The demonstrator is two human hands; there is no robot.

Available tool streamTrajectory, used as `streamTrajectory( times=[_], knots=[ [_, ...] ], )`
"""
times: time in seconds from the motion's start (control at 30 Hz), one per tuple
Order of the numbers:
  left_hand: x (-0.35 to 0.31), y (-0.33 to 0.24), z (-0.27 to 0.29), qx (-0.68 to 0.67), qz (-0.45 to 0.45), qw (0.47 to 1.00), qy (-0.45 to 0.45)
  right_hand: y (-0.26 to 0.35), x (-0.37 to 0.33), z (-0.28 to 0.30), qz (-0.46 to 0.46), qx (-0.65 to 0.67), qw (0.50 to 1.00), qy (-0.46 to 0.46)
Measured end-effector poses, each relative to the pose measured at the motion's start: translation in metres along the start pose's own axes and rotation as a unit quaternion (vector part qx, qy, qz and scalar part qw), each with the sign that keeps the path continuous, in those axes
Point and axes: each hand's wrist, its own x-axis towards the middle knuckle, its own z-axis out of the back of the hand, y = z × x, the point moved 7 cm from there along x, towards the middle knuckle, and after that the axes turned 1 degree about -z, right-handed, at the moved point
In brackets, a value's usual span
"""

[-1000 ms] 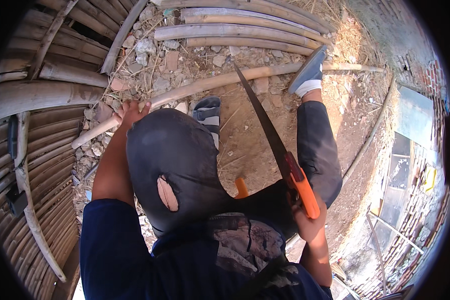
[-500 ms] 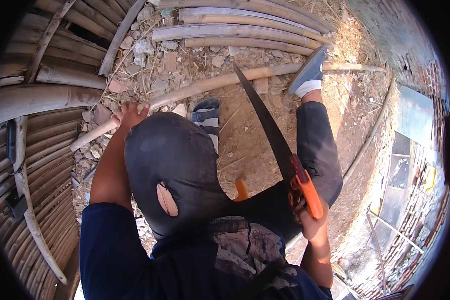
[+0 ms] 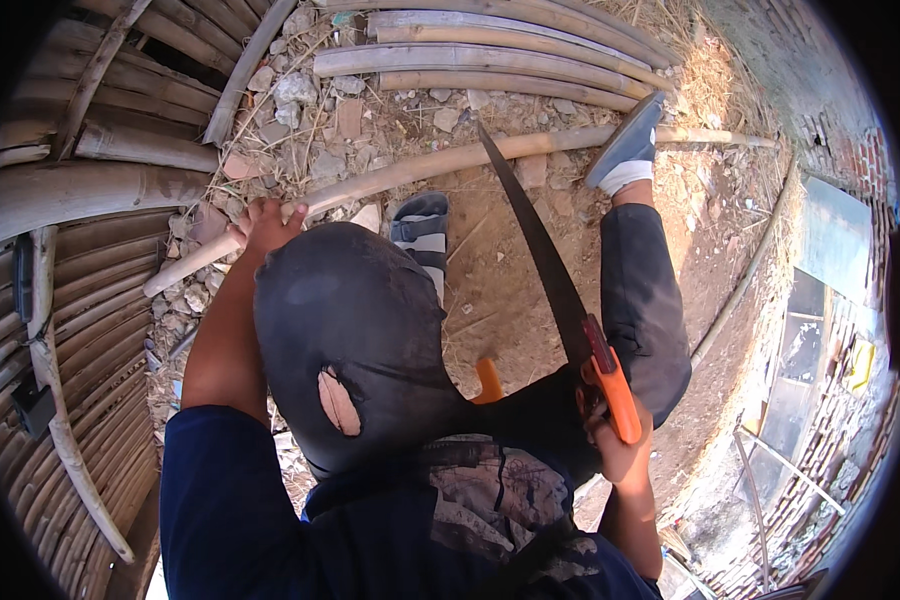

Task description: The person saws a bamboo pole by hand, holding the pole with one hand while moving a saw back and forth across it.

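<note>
A long pale bamboo pole [image 3: 400, 178] lies across the ground ahead of me. My left hand [image 3: 268, 226] grips it near its left end, fingers curled over the top. In my right hand [image 3: 618, 440] is a handsaw [image 3: 542, 245], held by its orange handle beside my right leg. Its dark blade slants up and left, and the tip overlaps the pole in view; I cannot tell whether they touch. My right shoe [image 3: 625, 147] rests on or against the pole farther right. My bent left knee [image 3: 355, 310], in torn dark trousers, hides part of the ground.
Several bamboo poles [image 3: 490, 62] lie side by side at the far side. Rubble [image 3: 295, 92] and straw cover the ground there. Bamboo slat structures [image 3: 100, 330] stand at left, a brick wall [image 3: 875, 190] at right. A partly hidden orange piece [image 3: 488, 380] shows beside my knee.
The whole view has shifted slightly, so everything appears a little farther right. Both hands keep their holds, and the saw stays at nearly the same slant.
</note>
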Motion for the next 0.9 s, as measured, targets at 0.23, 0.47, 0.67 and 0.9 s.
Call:
streamTrajectory(
  times=[0.23,0.47,0.67,0.9],
  knots=[
    [0.003,-0.001,-0.014,-0.027,-0.016,0.999,-0.023,0.001,0.111,-0.048,-0.020,0.011,1.000,0.012],
    [0.005,-0.001,0.000,-0.007,-0.007,1.000,-0.017,0.005,0.032,-0.008,0.015,0.067,0.998,0.013],
    [0.001,0.000,-0.007,-0.018,-0.015,0.999,-0.023,-0.007,0.106,-0.056,0.011,0.013,1.000,0.015],
    [0.002,0.010,-0.006,-0.020,-0.013,1.000,-0.014,0.004,0.032,-0.013,-0.046,0.098,0.994,0.012]
  ],
)
